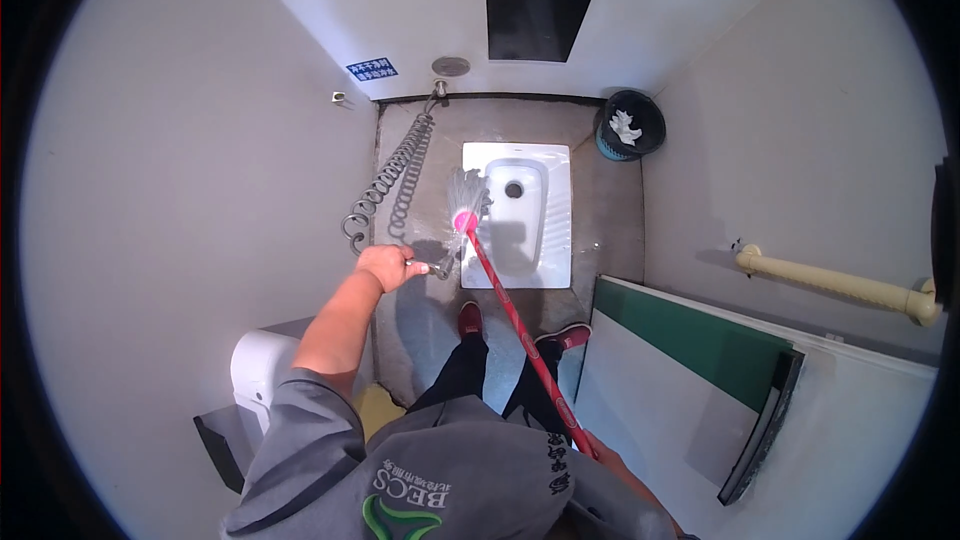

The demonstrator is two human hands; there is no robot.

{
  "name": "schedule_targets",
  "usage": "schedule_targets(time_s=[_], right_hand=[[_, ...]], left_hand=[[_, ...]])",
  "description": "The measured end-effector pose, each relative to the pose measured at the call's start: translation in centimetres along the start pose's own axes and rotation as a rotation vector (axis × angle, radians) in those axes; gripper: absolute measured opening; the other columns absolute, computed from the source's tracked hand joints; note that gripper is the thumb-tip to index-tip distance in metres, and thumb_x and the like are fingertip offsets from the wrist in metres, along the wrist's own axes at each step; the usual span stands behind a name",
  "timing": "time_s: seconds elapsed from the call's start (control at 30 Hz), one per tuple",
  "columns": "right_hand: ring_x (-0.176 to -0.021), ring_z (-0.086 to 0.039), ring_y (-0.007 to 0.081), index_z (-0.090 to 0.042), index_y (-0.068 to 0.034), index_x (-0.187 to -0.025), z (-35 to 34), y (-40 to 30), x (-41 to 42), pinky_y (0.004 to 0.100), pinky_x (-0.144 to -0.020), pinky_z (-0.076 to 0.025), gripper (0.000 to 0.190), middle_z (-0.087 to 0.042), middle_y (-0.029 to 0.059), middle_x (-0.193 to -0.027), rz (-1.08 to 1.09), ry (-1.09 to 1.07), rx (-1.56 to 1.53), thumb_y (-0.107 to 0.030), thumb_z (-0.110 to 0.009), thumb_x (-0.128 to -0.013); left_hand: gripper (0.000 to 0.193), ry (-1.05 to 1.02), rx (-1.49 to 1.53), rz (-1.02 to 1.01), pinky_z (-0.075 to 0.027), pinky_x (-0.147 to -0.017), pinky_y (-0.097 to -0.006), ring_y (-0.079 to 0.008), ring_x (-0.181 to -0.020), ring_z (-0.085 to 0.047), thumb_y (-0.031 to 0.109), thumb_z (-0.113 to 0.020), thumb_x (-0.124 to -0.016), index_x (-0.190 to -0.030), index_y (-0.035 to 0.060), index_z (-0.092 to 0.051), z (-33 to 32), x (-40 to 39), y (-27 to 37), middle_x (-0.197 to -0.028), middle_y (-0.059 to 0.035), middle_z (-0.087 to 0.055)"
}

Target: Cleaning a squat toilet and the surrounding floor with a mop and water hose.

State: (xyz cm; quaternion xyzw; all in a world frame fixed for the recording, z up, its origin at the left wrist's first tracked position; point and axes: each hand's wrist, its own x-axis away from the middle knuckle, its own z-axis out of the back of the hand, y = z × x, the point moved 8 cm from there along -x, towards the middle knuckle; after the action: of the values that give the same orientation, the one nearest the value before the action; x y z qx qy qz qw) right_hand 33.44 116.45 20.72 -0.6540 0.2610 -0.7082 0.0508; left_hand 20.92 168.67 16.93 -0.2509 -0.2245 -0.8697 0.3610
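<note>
My left hand (384,268) is closed around a metal spray nozzle (442,270), its tip towards the mop. Water seems to come from it, though the stream is faint. A grey coiled hose (384,174) runs from the nozzle up to a fitting low on the far wall. At my right side, my right hand (604,453) grips the red mop handle (517,321), partly hidden by my shirt. The handle slants up to a pink socket (465,222) and a grey string mop head (468,191). The strands lie over the left rim of a white squat toilet (557,214).
A dark waste bin (649,124) with crumpled paper stands in the far right corner. On the right are a grab bar (832,283) and a green-and-white door (675,382). A white dispenser (259,367) is on the left wall. The floor (427,315) looks wet.
</note>
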Motion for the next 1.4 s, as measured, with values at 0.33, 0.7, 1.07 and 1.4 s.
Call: schedule_targets(time_s=[0.33, 0.7, 1.07, 1.4], right_hand=[[-0.103, -0.054, 0.0193, -0.037, -0.014, -0.132, 0.7, 15.9, 0.7, 0.0304, -0.086, -0.041, 0.051, -0.055, 0.0121, -0.115, 0.022, 0.028, 0.099, -0.022, -0.055, -0.084], [-0.035, -0.04, 0.0121, -0.033, -0.018, -0.132, -6.0, -9.0, -11.4, 0.0253, -0.03, -0.034, 0.043, -0.044, 0.0023, -0.055, -0.134, -0.037, -0.139, -0.028, -0.041, -0.091], [-0.037, -0.04, 0.0119, -0.033, -0.021, -0.129, -6.1, -13.0, -17.0, 0.0264, -0.031, -0.034, 0.039, -0.041, 0.0012, -0.06, -0.042, -0.08, -0.001, -0.026, -0.037, -0.091], [-0.072, -0.062, 0.0224, -0.034, -0.016, -0.132, 2.0, 4.0, -4.4, 0.0326, -0.066, -0.049, 0.05, -0.061, 0.0108, -0.082, 0.086, 0.089, 0.602, -0.032, -0.047, -0.086]], left_hand=[[0.052, -0.124, -0.045, 0.004, -0.045, -0.075, -0.0387, -0.0283, -0.088, -0.058, 0.06, -0.042, -0.079, -0.09, 0.0127, -0.06, -3.1, 1.1, -1.7, -0.087, -0.0092, -0.063], [0.046, 0.021, 0.065, -0.069, -0.045, -0.073, -0.0402, -0.0302, -0.084, -0.058, 0.055, -0.047, -0.079, -0.085, 0.0108, -0.059, -1.4, 1.3, -2.9, -0.083, -0.0108, -0.061], [0.044, 0.033, 0.133, 0.003, -0.046, -0.072, -0.0407, -0.0309, -0.084, -0.057, 0.053, -0.047, -0.08, -0.081, 0.0101, -0.057, 0.2, 0.9, -2.8, -0.085, -0.0109, -0.061], [0.043, -0.023, 0.13, -0.045, -0.046, -0.076, -0.0391, -0.0292, -0.086, -0.059, 0.05, -0.049, -0.081, -0.09, 0.0101, -0.062, -1.0, -0.4, -1.9, -0.087, -0.0129, -0.063]])
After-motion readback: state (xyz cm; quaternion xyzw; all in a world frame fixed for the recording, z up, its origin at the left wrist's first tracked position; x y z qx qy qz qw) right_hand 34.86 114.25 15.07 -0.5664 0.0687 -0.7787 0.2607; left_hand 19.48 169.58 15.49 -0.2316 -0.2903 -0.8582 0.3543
